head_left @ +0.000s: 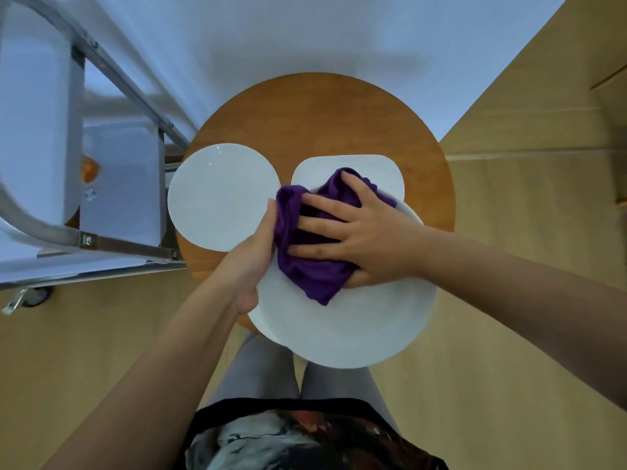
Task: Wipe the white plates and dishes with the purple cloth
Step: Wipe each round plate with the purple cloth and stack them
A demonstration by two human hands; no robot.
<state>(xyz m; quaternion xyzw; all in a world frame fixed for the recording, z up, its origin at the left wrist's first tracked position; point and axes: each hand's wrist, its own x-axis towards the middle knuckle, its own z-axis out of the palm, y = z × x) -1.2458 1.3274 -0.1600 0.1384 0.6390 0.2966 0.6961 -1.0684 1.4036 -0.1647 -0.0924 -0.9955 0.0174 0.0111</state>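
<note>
I see my right hand [356,239], fingers spread, pressing the purple cloth [312,266] on a large white plate [346,327]; my left hand [251,259] grips its rim. Two other white dishes on the surface look unwiped, I judge.

Dim, cool-tinted wide-angle shot, soft all over.

Light is flat w/ a bluish cast; white wall [305,32] beyond the round wooden table [322,117] reads blue-grey, w/ 1 vague soft shadow just above the table's far edge. No hard shadows on the tabletop. Small glare specks on the round plate [220,201] at the table's left side, near its far rim. Strong fisheye bend away from the table: metal frame [112,72] to its left curves, floor lines slant. Slight blur overall; clothing nearest the camera, below the table, is smeared & out of focus.
</note>
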